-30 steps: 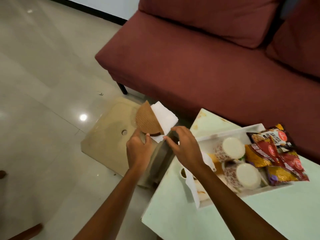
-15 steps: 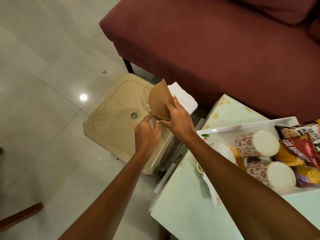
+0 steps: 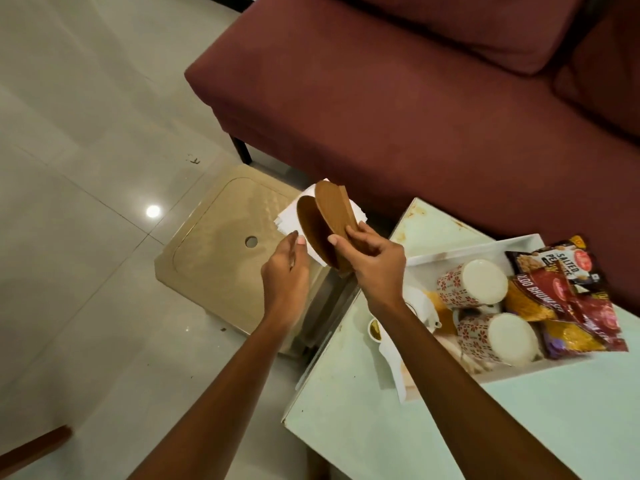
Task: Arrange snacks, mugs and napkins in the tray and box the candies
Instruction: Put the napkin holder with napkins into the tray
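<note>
A brown wooden napkin holder [image 3: 329, 223] with two rounded side plates, a stack of white paper napkins [image 3: 289, 216] sandwiched between them, is held in the air above the beige plastic stool [image 3: 214, 244], just left of the pale green bench [image 3: 519, 420]. Its base is hidden behind the fingers. The right hand [image 3: 375, 261] is closed around the holder's lower end, while the left hand [image 3: 285, 268], fingers loosely curled, touches the napkins' lower edge.
</note>
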